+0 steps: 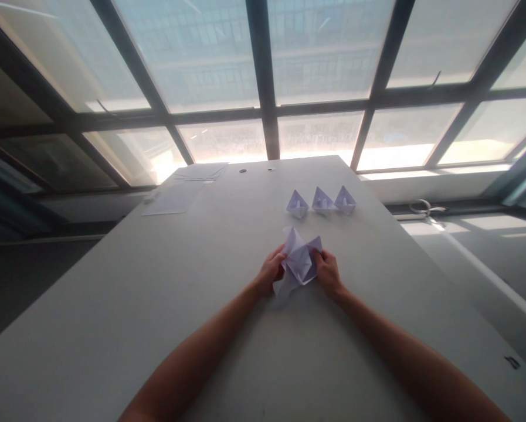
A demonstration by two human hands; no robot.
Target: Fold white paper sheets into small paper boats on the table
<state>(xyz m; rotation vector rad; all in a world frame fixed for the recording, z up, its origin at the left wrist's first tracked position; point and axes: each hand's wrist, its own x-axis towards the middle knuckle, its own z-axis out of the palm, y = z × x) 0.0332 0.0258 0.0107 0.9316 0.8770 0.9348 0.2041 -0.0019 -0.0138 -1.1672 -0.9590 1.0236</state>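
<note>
The left hand [271, 271] and the right hand [328, 271] are both pinching a white folded paper [298, 261]. The left hand grips its left side. The right hand grips its right side. The paper is half folded, with pointy flaps sticking up and one corner lying flat on the bench [201, 305]. It sits in the middle of the bench, just in front of the person. Both bare arms reach out over the bench to get to it.

A little farther away stand three small paper boats [321, 201] in a row. They are white too, and they sit close side by side. They are near the folded paper but not touching it.

There are no boxes or bowls on the bench. Nothing is inside anything.

Off to the far left lie some flat sheets of paper [175, 196]. More sheets sit behind them near the far edge. Two little round holes [243, 170] show in the bench top near that edge.

The bench is plain and pale grey. Behind it is a big window [263, 76] with dark frames. Bright light comes in through the glass. To the right, a low ledge [465, 234] runs along under the window, and a small shiny thing lies on it, too blurry to tell what it is.
</note>
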